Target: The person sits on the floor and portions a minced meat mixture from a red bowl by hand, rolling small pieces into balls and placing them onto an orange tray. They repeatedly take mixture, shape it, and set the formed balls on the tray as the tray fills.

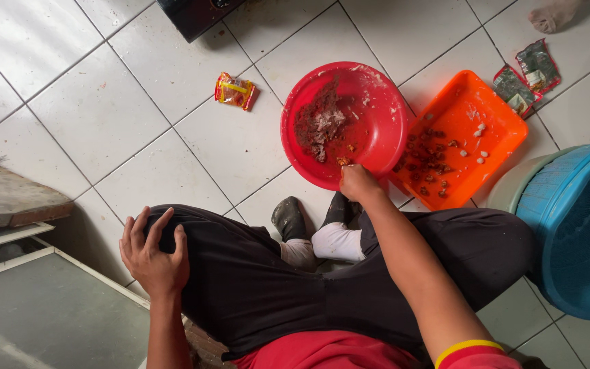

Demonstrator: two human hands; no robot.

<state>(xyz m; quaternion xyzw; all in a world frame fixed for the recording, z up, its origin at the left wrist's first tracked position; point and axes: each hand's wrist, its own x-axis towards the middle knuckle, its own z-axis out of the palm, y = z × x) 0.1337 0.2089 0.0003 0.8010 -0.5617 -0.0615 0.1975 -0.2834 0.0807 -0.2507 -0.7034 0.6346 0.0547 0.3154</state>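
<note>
Head view, steeply downward, seemingly close.

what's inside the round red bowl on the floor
A clump of dark reddish-brown ground paste and smears in the red bowl. The right hand covers part of the near rim.

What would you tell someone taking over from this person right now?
Left hand: open, resting on the left knee, holding nothing.
Right hand: fingers bunched at the near rim of the red bowl; whether they pinch anything, I cannot tell.
Things: brownish ground paste sits in the bowl. The orange tray beside it holds chilli bits and a few pale pieces.
Done: some paste is in the bowl.
Left: the pieces on the tray are not in the bowl.
</note>
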